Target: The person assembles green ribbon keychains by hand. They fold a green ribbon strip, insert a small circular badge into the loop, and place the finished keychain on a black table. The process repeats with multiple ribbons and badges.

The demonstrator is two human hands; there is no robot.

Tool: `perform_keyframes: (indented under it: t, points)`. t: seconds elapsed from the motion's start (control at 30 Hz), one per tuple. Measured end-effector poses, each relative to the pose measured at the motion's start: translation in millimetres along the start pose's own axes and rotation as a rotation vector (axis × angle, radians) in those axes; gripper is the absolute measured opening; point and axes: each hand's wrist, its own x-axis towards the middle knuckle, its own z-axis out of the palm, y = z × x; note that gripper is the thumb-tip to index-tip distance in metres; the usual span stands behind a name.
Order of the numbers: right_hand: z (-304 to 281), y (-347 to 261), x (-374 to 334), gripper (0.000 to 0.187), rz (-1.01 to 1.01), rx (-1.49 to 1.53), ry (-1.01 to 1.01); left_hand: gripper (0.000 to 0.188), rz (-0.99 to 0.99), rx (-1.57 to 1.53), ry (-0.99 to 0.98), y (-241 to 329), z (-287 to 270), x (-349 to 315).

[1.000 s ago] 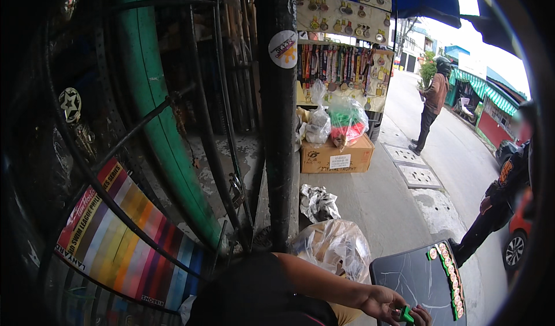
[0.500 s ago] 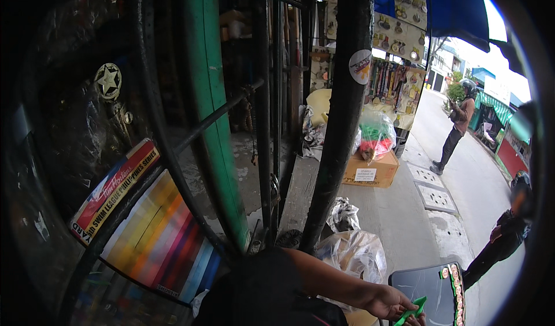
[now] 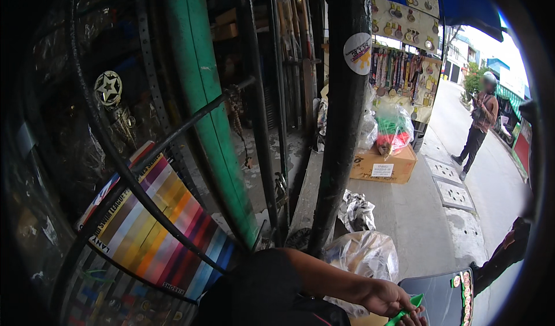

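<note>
My left hand [image 3: 388, 297] reaches across from a black sleeve at the lower middle, its fingers pinched on a bright green strip of what looks like ribbon [image 3: 411, 304]. The strip runs down toward the bottom edge, where more fingertips show; whether they belong to this same hand is unclear. My right hand cannot be made out. Just right of the hand is a dark flat-topped surface [image 3: 430, 294], with a row of small round pale-and-red pieces [image 3: 466, 297] edged in green along its right side.
Clear plastic bags [image 3: 367, 256] lie behind my forearm. A cardboard box [image 3: 387, 167] carries a bag of red and green items. Black bars [image 3: 341, 129] and a ribbon colour chart [image 3: 165, 222] stand left. Medals hang on a display [image 3: 399, 77]. A helmeted person [image 3: 484, 115] stands on the street.
The view has turned, so most of the scene sits farther right. My left hand still holds the green ribbon near the dark surface. The helmeted person now stands turned more this way.
</note>
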Motion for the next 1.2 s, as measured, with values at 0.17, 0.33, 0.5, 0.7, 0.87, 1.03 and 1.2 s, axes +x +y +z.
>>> perform_keyframes:
  t: [0.17,0.33,0.5,0.7,0.87,1.03,1.2]
  points:
    - [10.9,6.6,12.6,0.017,0.019,0.070,0.091,0.024,0.076,0.051,0.013,15.4,-0.8,-4.2]
    - [14.2,-5.3,2.0,0.018,0.254,0.050,0.116,0.022,0.110,0.169,0.047,27.4,21.9,-6.4]
    - [-7.4,-12.2,-20.3,0.020,0.287,0.061,0.156,0.034,-0.013,0.316,0.063,20.2,46.8,14.2]
    - [-38.8,-32.6,-44.2,0.017,0.369,-0.054,0.135,0.042,-0.171,0.371,0.016,-2.2,53.4,60.7]
    - [-43.9,-46.9,-75.3,0.019,0.655,-0.115,0.326,0.040,-0.132,0.528,-0.001,-22.1,51.0,100.8]
    - [-39.9,-58.6,-99.0,0.018,1.114,0.230,0.657,0.043,-0.069,0.793,-0.045,-50.6,44.6,118.2]
    - [-37.9,-58.3,-104.3,0.015,1.285,0.436,0.896,0.039,0.057,0.946,-0.065,-67.9,39.6,125.6]
